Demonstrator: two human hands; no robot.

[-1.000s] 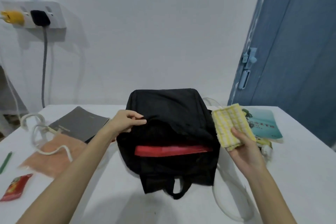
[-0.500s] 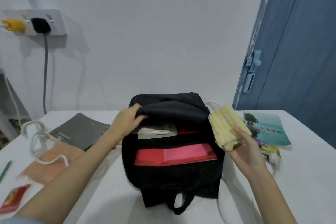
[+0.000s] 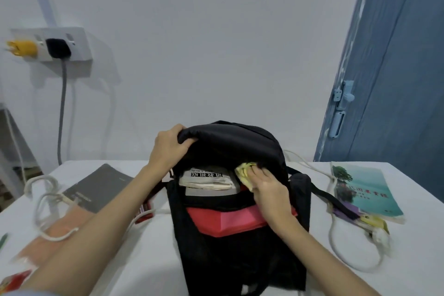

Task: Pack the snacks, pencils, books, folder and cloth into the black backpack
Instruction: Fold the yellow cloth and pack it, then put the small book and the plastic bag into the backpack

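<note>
The black backpack (image 3: 240, 252) stands open in the middle of the white table (image 3: 153, 259). My left hand (image 3: 169, 148) grips its top flap and holds it up. My right hand (image 3: 270, 190) is inside the main opening, closed on the yellow cloth (image 3: 243, 170), which is mostly hidden under my fingers. A white book (image 3: 206, 179) lies in the main compartment. A red folder (image 3: 228, 222) sticks out of the front pocket.
A dark grey book (image 3: 101, 187) and an orange pouch (image 3: 60, 228) lie to the left, with a white cord (image 3: 45, 202) over them. A red snack packet (image 3: 12, 281) sits at the lower left. A teal book (image 3: 362, 190) lies to the right. A green pencil (image 3: 3, 240) is at the left edge.
My left hand has lifted the flap higher, exposing the book inside. My right hand has carried the yellow cloth from beside the backpack into the main opening.
</note>
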